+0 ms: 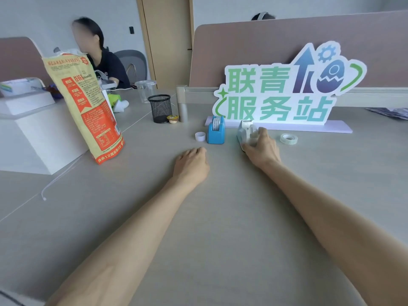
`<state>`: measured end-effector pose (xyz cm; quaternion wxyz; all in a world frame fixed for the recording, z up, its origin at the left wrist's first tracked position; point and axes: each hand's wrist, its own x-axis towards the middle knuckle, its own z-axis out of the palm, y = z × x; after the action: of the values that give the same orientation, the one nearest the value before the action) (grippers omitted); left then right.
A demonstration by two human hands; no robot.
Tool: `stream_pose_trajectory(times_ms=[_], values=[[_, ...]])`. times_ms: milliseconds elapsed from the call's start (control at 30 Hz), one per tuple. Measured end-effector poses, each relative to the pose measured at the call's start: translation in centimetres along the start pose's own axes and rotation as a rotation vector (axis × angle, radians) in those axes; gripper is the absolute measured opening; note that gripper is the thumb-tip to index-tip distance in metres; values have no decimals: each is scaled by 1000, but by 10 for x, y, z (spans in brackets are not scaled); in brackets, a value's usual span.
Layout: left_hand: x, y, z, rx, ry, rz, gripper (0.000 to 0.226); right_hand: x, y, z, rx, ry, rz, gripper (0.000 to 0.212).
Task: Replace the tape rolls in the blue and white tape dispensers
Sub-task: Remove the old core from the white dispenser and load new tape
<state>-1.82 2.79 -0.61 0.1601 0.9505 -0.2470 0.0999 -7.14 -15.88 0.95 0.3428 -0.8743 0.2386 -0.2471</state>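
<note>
Resting on a grey desk (pixel 220 217), item by item:

Right hand (pixel 262 149): closed around the white tape dispenser (pixel 246 133), fingers wrapped over its right side and thumb at its near end. The dispenser stands on the desk just in front of the sign base.

Left hand (pixel 192 162): loosely curled, knuckles up, lying on the desk with nothing in it, near and just in front of the blue dispenser.

Blue tape dispenser (pixel 216 132): upright on the desk, left of the white one and apart from it, with a roll of tape (pixel 216 123) seated in its top.

White empty core (pixel 200 136): a small ring standing on the desk just left of the blue dispenser.

Clear tape roll (pixel 288 138): lying flat on the desk to the right of the right hand, apart from it.

Standing sign (pixel 282 89): green characters, blue arrow, gear and egg motif, on a pale flat base behind both dispensers.

Black mesh pen cup (pixel 160 108): behind and left of the blue dispenser, with a small yellow-lidded tub (pixel 172 119) just beside it.

Orange and yellow printed bag (pixel 86 107): upright at the left, next to a white box (pixel 28 129).

Clear plastic cup (pixel 145 90): further back on the desk.

Seated person (pixel 99 54): at the far left, in dark clothing.
</note>
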Motion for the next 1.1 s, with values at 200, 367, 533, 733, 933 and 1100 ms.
stream_pose_trajectory(times_ms=[200,367,533,733,933,1100], values=[[-30,7,-5,-153,12,206,37,-49,4,-32,-73,-153,-75,54],[-32,22,-14,-500,-50,51,39,-95,18,-66,4,-318,-171,55],[-33,32,-14,-885,-102,25,37,-96,27,-81,196,-495,-178,72],[-31,26,-30,-930,-214,39,37,-98,30,-75,153,-427,-235,76],[-34,23,-38,-880,-251,26,22,-101,24,-76,154,-172,-366,39],[-36,27,-32,-890,-260,100,40,-97,25,-78,234,-197,-381,25]])
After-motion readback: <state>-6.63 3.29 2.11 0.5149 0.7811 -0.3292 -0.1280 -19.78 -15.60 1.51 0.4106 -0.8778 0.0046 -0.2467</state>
